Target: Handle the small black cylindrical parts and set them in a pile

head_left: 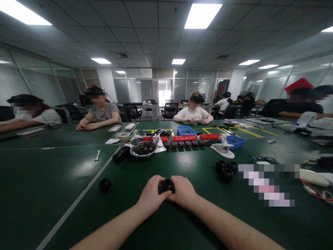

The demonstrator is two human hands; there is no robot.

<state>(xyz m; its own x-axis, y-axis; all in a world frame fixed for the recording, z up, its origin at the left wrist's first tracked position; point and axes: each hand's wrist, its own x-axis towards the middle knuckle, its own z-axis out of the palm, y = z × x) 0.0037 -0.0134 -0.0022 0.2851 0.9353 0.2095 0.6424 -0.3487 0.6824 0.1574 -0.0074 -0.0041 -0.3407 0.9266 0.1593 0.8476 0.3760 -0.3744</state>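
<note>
A round black part [168, 185] with a hole in its top is held between both hands at the centre of the green table [135, 229]. My left hand [153, 193] wraps round its left side, thumb towards its front. On the right side, my right hand [182, 190] closes round the same part. One similar black part [105, 185] lies by itself to the left. Several more black parts [225, 170] stand in a tight group to the right of my right hand.
Beyond my hands are a metal bowl [143, 150], a white clamp stand [223, 148], blue trays [186, 131] and red strips [183, 138]. A wrench [97, 155] lies at the left. Cables [316, 191] lie at the right edge. People sit across the table.
</note>
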